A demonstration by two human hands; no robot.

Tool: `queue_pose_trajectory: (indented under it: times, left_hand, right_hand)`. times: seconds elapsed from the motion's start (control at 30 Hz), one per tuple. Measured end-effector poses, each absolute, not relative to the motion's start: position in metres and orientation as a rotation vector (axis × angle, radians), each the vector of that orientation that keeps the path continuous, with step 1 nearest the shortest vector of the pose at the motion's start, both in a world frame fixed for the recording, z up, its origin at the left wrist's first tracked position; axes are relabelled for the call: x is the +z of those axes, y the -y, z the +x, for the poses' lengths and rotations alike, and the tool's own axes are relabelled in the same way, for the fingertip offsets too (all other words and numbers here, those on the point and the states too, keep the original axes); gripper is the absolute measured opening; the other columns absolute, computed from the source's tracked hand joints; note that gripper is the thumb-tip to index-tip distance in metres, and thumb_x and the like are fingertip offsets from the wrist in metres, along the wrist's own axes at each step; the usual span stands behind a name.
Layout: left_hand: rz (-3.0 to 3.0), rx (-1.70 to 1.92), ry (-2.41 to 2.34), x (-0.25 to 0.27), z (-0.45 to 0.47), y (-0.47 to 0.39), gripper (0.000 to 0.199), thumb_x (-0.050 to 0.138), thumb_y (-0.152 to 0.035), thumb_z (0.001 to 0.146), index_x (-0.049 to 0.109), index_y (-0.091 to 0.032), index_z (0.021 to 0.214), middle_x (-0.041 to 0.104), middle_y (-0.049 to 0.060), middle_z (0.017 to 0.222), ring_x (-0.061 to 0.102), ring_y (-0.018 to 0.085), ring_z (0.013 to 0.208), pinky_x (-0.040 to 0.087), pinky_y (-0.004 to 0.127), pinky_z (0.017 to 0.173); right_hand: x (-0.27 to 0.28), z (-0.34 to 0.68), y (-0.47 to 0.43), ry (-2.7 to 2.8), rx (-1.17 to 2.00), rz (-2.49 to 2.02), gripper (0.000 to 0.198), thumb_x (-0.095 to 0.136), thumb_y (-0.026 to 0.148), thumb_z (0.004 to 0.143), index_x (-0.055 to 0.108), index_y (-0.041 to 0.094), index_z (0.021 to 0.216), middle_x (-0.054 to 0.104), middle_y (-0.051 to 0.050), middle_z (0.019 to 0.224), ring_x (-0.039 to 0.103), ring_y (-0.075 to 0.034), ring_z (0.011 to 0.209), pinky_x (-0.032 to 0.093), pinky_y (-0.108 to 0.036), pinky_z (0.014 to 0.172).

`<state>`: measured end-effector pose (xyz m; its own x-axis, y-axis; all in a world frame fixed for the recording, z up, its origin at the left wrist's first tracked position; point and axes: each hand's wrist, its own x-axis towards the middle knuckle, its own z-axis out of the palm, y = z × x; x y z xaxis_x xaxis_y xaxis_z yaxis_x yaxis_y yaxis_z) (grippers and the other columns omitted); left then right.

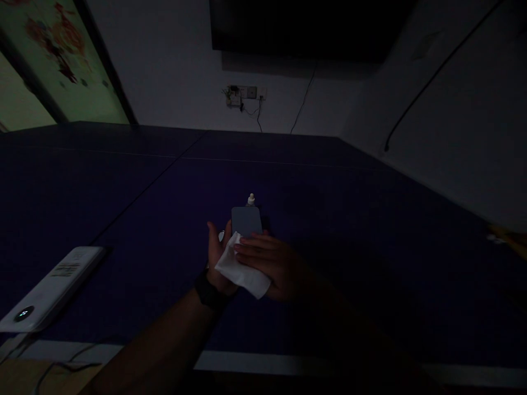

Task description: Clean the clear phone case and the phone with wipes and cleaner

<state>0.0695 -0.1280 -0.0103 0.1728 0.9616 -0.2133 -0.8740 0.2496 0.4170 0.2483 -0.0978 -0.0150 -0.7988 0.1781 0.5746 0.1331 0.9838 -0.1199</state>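
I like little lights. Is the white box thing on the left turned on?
On, it seems. The white device lying flat on the dark table shows a small lit ring near its close end.

Mostly open dark blue tabletop (349,230).
Only obstacles: small white-capped bottle (251,199) just behind hands, flat white rectangular device (53,291) at near-left edge; wide free room L, R & far side.

Dim games room: blue table-tennis table (123,181), wall sockets (242,93), dark screen (304,27) above.
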Motion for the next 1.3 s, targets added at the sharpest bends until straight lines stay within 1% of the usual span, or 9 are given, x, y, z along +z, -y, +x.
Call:
queue_pose_trajectory:
  times: [0.1,0.23,0.43,0.6,0.73,0.83,1.03,1.17,1.3]
  left_hand:
    - [0.224,1.257,-0.441,-0.011,0.066,0.123,0.084,0.041,-0.079,0.100,0.045,-0.024,0.162,0.077,0.016,0.128,0.076,0.033,0.115,0.057,0.048,0.102]
    - [0.233,1.242,-0.432,-0.011,0.067,0.125,0.084,0.041,-0.078,0.100,0.045,-0.023,0.163,0.075,0.016,0.135,0.074,0.035,0.122,0.055,0.049,0.106]
    - [0.212,1.254,-0.423,-0.013,0.066,0.127,0.081,0.042,-0.078,0.101,0.050,-0.021,0.159,0.077,0.015,0.128,0.077,0.030,0.111,0.058,0.043,0.099]
    - [0.173,1.236,-0.421,-0.009,0.066,0.125,0.077,0.034,-0.074,0.105,0.049,-0.023,0.159,0.074,0.015,0.134,0.073,0.032,0.123,0.055,0.047,0.108]
    - [0.175,1.333,-0.469,-0.006,0.072,0.128,0.077,0.039,-0.076,0.103,0.050,-0.023,0.158,0.076,0.014,0.129,0.073,0.031,0.123,0.054,0.046,0.109]
    - [0.138,1.271,-0.494,-0.002,0.071,0.127,0.080,0.032,-0.077,0.104,0.046,-0.023,0.161,0.075,0.016,0.130,0.074,0.033,0.120,0.055,0.050,0.108]
    - [0.129,1.301,-0.501,0.005,0.073,0.127,0.075,0.032,-0.072,0.106,0.043,-0.023,0.163,0.076,0.014,0.126,0.076,0.030,0.115,0.056,0.046,0.105]
    - [0.125,1.291,-0.531,0.004,0.072,0.125,0.078,0.026,-0.072,0.107,0.048,-0.019,0.159,0.077,0.015,0.121,0.076,0.030,0.110,0.057,0.046,0.102]
    - [0.191,1.277,-0.544,-0.001,0.070,0.124,0.076,0.035,-0.075,0.104,0.059,-0.019,0.149,0.078,0.015,0.120,0.076,0.031,0.109,0.058,0.046,0.098]
  right_hand:
    - [-0.016,0.246,0.100,2.543,0.124,-0.175,0.051,0.058,0.034,0.100,0.064,0.014,0.146,0.069,-0.015,0.150,0.058,-0.025,0.149,0.043,-0.050,0.128]
    - [-0.015,0.256,0.095,2.517,0.152,-0.194,0.036,0.064,0.031,0.097,0.073,0.023,0.130,0.079,-0.008,0.135,0.070,-0.024,0.135,0.043,-0.054,0.127]
    - [-0.016,0.250,0.099,2.570,0.093,-0.229,0.055,0.062,0.030,0.096,0.062,0.011,0.149,0.068,-0.018,0.151,0.055,-0.028,0.151,0.040,-0.056,0.128]
    - [-0.017,0.254,0.096,2.508,0.177,-0.153,0.038,0.066,0.031,0.096,0.072,0.019,0.132,0.079,-0.012,0.134,0.068,-0.024,0.137,0.038,-0.053,0.130]
    - [-0.015,0.256,0.094,2.456,0.121,-0.260,0.049,0.065,0.025,0.096,0.064,0.013,0.144,0.074,-0.018,0.142,0.064,-0.028,0.142,0.043,-0.055,0.127]
    - [-0.017,0.252,0.096,2.530,0.157,-0.176,0.051,0.065,0.028,0.096,0.065,0.013,0.144,0.072,-0.018,0.145,0.059,-0.027,0.148,0.040,-0.054,0.129]
    - [-0.020,0.251,0.096,2.431,0.184,-0.215,0.044,0.068,0.027,0.094,0.069,0.017,0.137,0.079,-0.014,0.134,0.070,-0.027,0.134,0.043,-0.056,0.126]
    - [-0.021,0.245,0.099,2.485,0.174,-0.154,0.048,0.066,0.025,0.095,0.066,0.011,0.141,0.074,-0.018,0.141,0.063,-0.027,0.144,0.042,-0.054,0.128]
    - [-0.016,0.256,0.097,2.359,0.155,-0.116,0.037,0.065,0.033,0.099,0.069,0.017,0.132,0.081,-0.013,0.127,0.072,-0.024,0.130,0.045,-0.051,0.126]
